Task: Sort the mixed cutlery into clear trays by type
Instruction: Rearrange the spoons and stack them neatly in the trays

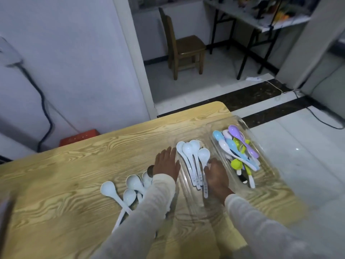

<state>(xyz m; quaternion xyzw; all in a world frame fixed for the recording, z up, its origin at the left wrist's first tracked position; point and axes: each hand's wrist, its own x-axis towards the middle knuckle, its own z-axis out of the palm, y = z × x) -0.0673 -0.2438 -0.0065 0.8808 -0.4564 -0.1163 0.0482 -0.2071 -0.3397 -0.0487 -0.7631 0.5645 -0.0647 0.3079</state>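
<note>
Two hands are working at the clear tray of white spoons.

The left hand (166,164) is lying flat, fingers released, just beside the near tray (183,176), where the sorted white spoons (192,156) are lying with their bowls pointing away. The right hand (217,177) is covering their handles, and it cannot be told whether its fingers are grasping one. Coloured spoons (240,152) are filling the far tray (265,165), while loose white spoons (128,191) are lying heaped on the counter (65,174), partly under the left sleeve (158,195). They are looking like light, stiff, smooth plastic, probably slippery and apt to tangle, so a mid-handle pinch is likely serving best.
</note>
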